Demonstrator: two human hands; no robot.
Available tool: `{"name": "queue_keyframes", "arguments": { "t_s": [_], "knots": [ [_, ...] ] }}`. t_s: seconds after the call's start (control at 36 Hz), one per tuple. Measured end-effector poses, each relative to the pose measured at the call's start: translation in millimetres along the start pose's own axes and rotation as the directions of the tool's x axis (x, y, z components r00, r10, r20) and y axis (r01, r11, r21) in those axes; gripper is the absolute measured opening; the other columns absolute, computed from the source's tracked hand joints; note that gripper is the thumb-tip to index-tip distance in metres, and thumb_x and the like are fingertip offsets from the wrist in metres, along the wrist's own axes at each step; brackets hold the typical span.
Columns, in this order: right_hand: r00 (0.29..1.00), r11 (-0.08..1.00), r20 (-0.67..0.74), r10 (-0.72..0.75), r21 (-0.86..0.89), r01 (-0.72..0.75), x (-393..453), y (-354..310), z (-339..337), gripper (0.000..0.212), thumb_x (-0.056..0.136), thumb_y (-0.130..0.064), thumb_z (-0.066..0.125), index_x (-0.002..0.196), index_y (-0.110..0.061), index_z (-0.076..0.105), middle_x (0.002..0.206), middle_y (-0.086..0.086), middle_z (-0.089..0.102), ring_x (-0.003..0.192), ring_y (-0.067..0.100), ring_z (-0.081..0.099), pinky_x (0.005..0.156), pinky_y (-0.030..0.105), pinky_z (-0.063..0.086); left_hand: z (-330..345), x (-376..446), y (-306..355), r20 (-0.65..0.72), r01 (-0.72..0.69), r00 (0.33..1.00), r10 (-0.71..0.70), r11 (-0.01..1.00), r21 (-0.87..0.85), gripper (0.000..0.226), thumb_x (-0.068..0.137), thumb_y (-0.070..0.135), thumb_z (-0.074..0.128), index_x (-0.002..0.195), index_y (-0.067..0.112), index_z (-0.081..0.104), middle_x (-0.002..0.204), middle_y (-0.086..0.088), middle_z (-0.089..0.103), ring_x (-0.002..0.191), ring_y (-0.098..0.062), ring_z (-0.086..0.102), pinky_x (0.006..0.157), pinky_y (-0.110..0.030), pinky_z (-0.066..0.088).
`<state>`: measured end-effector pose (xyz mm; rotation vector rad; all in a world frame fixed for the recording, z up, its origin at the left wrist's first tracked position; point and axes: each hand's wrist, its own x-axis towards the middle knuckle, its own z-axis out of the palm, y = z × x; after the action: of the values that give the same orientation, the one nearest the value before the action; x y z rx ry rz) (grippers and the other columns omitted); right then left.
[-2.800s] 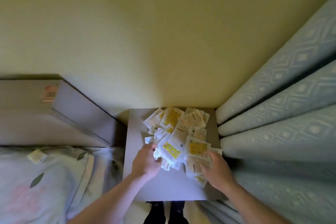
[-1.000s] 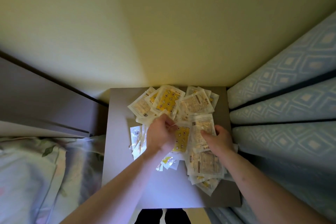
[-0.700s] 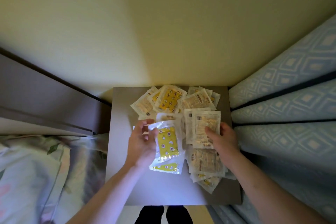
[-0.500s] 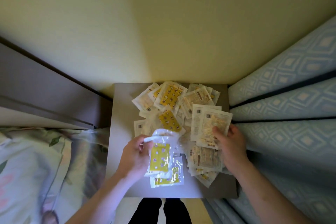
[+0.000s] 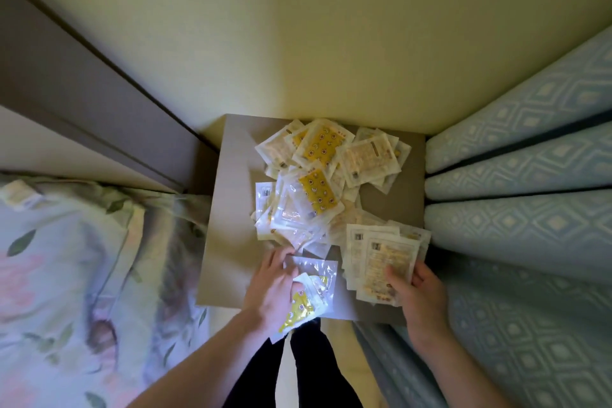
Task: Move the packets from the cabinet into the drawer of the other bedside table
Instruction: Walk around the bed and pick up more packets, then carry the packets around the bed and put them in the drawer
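Several white and yellow packets (image 5: 318, 182) lie in a loose heap on the grey top of a bedside cabinet (image 5: 231, 209). My left hand (image 5: 271, 288) grips a few clear and yellow packets (image 5: 309, 298) at the cabinet's near edge. My right hand (image 5: 417, 291) holds a fanned stack of pale printed packets (image 5: 381, 258) at the near right, thumb on top. No drawer is in view.
A bed with a floral cover (image 5: 66, 275) lies to the left, its dark headboard (image 5: 82, 93) behind. Blue patterned curtains (image 5: 530, 192) hang close on the right. A yellow wall (image 5: 298, 26) stands behind the cabinet. My dark-trousered legs (image 5: 298, 368) show below.
Both hands have lifted packets out of the heap and drawn them toward the near edge. The right hand's stack moved right and nearer; the left hand's packets moved nearer.
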<state>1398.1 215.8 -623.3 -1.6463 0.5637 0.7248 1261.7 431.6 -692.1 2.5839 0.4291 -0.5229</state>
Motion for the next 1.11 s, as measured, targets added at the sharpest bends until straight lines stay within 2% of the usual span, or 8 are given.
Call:
{"name": "queue_keyframes", "arguments": {
  "t_s": [0.17,0.28,0.39,0.53,0.75,0.89,0.97,1.11],
  "knots": [
    [1.0,0.999,-0.003,0.02,-0.025,-0.02,-14,7,-7,0.026,0.091,0.002,0.069,0.111,-0.014,0.073,0.103,0.004,0.079,0.093,0.021,0.077,0.074,0.039,0.062,-2,-6,9,0.003,0.052,0.999,-0.052,0.997,-0.048,0.017,0.085,0.03,0.078,0.091,0.014,0.074,0.1,0.001,0.064,0.095,-0.021,0.061,0.082,-0.03,0.052],
    [0.999,0.999,0.029,0.019,-0.041,-0.018,-33,1,-13,0.024,0.091,0.002,0.069,0.109,-0.013,0.073,0.1,0.004,0.08,0.091,0.021,0.077,0.069,0.034,0.064,-16,-25,15,-0.026,0.147,0.988,-0.153,0.978,-0.148,0.025,0.091,0.029,0.072,0.074,0.021,0.055,0.083,0.005,0.06,0.075,-0.02,0.06,0.069,-0.03,0.045],
    [0.997,0.982,0.074,0.014,-0.189,0.0,-61,-9,-20,0.023,0.089,-0.005,0.074,0.104,-0.024,0.076,0.101,0.0,0.079,0.096,0.022,0.076,0.085,0.047,0.062,-49,-68,23,-0.036,0.243,0.965,-0.259,0.94,-0.241,0.021,0.094,0.031,0.062,0.087,0.012,0.063,0.088,-0.004,0.064,0.081,-0.03,0.062,0.068,-0.034,0.042],
    [0.993,0.928,0.108,-0.052,-0.363,0.088,-98,-35,-17,0.016,0.085,-0.013,0.08,0.09,-0.027,0.075,0.095,-0.001,0.078,0.092,0.021,0.074,0.087,0.052,0.061,-105,-127,41,-0.049,0.319,0.933,-0.358,0.88,-0.351,0.02,0.095,0.033,0.062,0.092,0.014,0.068,0.093,-0.005,0.065,0.084,-0.031,0.063,0.07,-0.037,0.044],
    [0.922,0.777,0.335,-0.194,-0.521,0.353,-192,-82,8,0.016,0.084,-0.021,0.081,0.082,-0.032,0.069,0.086,-0.01,0.074,0.084,0.013,0.07,0.076,0.037,0.059,-175,-255,66,-0.213,0.387,0.815,-0.539,0.78,-0.491,0.02,0.095,0.03,0.065,0.082,0.015,0.066,0.084,0.003,0.065,0.078,-0.017,0.06,0.069,-0.031,0.042],
    [0.834,0.702,0.522,-0.18,-0.526,0.481,-246,-80,25,0.018,0.087,-0.017,0.079,0.091,-0.032,0.07,0.087,-0.017,0.073,0.081,-0.001,0.068,0.058,0.01,0.049,-183,-335,70,-0.309,0.418,0.702,-0.642,0.722,-0.552,0.017,0.096,0.035,0.063,0.085,0.021,0.066,0.082,0.006,0.064,0.075,-0.015,0.058,0.072,-0.034,0.05],
    [0.778,0.669,0.611,-0.147,-0.517,0.533,-275,-65,33,0.017,0.087,-0.014,0.078,0.097,-0.026,0.073,0.091,-0.013,0.075,0.084,0.003,0.071,0.061,0.011,0.052,-176,-387,73,-0.339,0.441,0.626,-0.702,0.677,-0.589,0.016,0.096,0.034,0.062,0.085,0.023,0.064,0.082,0.008,0.061,0.076,-0.014,0.054,0.067,-0.029,0.04],
    [0.655,0.59,0.749,-0.101,-0.485,0.646,-323,-26,45,0.022,0.082,-0.02,0.083,0.1,-0.029,0.075,0.093,-0.012,0.078,0.084,0.004,0.075,0.073,0.03,0.063,-150,-482,80,-0.363,0.456,0.491,-0.792,0.589,-0.668,0.016,0.096,0.036,0.063,0.082,0.031,0.059,0.08,0.012,0.06,0.077,-0.011,0.056,0.068,-0.026,0.038]
  ]
}}
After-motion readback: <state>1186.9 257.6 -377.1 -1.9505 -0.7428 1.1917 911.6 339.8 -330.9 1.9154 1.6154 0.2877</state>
